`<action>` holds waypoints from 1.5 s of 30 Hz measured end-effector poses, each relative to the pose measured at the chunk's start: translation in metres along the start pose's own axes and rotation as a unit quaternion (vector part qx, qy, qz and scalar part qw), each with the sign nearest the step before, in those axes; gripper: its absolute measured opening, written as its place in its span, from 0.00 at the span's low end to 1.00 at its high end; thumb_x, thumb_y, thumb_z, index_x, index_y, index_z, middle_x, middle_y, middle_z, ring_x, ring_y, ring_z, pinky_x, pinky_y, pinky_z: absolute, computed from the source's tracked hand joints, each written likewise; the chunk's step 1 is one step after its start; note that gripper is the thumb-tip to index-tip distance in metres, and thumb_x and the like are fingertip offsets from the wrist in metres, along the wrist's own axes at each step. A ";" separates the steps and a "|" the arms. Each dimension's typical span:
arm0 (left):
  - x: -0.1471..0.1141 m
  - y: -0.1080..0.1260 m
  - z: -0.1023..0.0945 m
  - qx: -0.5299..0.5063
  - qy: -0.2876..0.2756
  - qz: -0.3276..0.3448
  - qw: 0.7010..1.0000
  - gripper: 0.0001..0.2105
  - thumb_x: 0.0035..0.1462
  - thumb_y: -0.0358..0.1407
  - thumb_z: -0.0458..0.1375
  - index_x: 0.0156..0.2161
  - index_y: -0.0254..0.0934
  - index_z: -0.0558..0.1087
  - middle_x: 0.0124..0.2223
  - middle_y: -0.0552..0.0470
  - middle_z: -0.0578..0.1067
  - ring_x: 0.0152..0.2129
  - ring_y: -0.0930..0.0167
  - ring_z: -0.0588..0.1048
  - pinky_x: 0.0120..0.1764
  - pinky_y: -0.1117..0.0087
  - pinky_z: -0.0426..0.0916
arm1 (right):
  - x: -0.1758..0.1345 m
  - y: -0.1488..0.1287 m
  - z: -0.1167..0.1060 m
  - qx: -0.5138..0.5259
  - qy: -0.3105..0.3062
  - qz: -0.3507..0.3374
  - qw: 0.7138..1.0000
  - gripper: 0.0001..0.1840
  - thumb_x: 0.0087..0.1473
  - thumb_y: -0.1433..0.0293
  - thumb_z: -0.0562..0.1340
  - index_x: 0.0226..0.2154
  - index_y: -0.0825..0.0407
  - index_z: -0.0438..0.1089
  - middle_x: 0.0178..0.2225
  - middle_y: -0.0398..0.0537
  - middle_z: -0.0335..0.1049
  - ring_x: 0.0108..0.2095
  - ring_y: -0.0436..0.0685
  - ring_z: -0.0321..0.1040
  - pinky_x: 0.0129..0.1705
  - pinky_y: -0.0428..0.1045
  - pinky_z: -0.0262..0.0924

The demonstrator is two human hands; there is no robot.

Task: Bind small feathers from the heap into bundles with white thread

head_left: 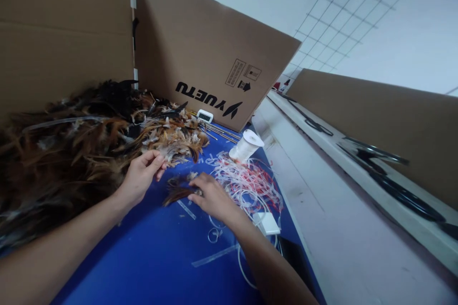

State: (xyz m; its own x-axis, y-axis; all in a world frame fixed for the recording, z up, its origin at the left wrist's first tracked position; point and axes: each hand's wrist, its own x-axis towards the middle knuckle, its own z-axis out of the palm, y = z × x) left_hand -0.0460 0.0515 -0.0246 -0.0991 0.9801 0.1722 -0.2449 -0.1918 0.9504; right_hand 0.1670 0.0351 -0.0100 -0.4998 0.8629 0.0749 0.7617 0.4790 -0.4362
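My left hand (143,171) is at the near edge of a big pile of brown, black and white feathers (89,152). Its thumb and forefinger pinch at a pale feather (168,154) there, though the pile partly blends with what they hold. To the right, my right hand (213,198) reaches low over the blue tabletop (143,267). Between its thumb and fingers is the base of a small bunch of dark brown feathers (178,194), whose tips point left.
A tangle of clear and red plastic strips (246,183) lies right of my hands, beside a white spool (247,145) and a white box (266,224). Thin sticks (222,131) and a small digital display (205,116) sit behind. Cardboard panels (203,43) wall the back and left.
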 end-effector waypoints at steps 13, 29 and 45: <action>0.006 -0.013 -0.002 0.030 0.043 -0.021 0.998 0.14 0.50 0.44 0.63 0.24 0.35 0.70 0.22 0.56 0.68 0.14 0.79 0.61 0.18 0.78 0.56 | 0.023 -0.007 0.012 0.018 -0.025 -0.027 0.999 0.03 0.56 0.73 0.61 0.33 0.52 0.71 0.34 0.46 0.72 0.37 0.53 0.68 0.41 0.46 0.58; 0.018 -0.016 -0.004 0.011 0.091 -0.044 0.995 0.15 0.48 0.44 0.65 0.25 0.33 0.69 0.22 0.57 0.66 0.14 0.81 0.60 0.18 0.79 0.55 | 0.043 0.014 0.009 0.174 -0.020 0.021 0.984 0.04 0.54 0.70 0.61 0.31 0.49 0.73 0.28 0.41 0.72 0.29 0.50 0.68 0.34 0.45 0.60; 0.024 -0.024 -0.005 0.017 0.125 -0.066 0.990 0.14 0.50 0.44 0.64 0.26 0.35 0.69 0.21 0.58 0.66 0.14 0.81 0.60 0.18 0.81 0.54 | 0.019 -0.010 0.052 -0.102 0.072 -0.153 0.980 0.10 0.62 0.64 0.54 0.34 0.50 0.68 0.33 0.47 0.68 0.36 0.58 0.65 0.39 0.53 0.61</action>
State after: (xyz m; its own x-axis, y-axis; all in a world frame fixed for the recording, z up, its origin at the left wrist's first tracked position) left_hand -0.0471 0.0795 -0.0444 -0.3044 0.9523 -0.0202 -0.2396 -0.0561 0.9692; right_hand 0.1285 0.0384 -0.0512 -0.6649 0.6810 0.3069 0.6596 0.7281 -0.1867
